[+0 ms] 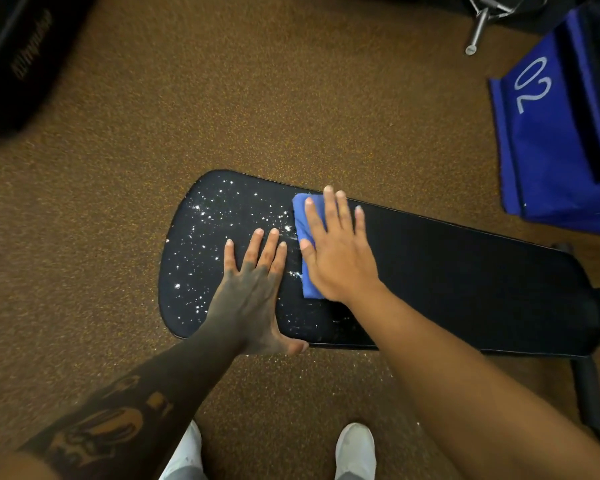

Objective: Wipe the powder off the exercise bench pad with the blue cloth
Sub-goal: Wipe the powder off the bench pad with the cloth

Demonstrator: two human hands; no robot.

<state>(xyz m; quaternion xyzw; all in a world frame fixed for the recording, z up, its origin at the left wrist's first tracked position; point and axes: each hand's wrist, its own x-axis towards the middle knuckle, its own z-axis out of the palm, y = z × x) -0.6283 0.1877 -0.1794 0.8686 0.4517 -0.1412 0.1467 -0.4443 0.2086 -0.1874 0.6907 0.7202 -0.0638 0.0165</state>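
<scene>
The black exercise bench pad lies across the middle of the view. White powder speckles its rounded left end, while the part to the right of the cloth looks dark and free of specks. The folded blue cloth lies flat on the pad near its middle. My right hand presses on the cloth with straight, spread fingers and covers most of it. My left hand rests flat on the pad just left of the cloth, fingers straight, thumb at the near edge.
A blue fabric bin marked "02" stands on the brown speckled floor at the right. A dark piece of equipment sits at the top left, a metal leg at the top. My white shoes are below the pad.
</scene>
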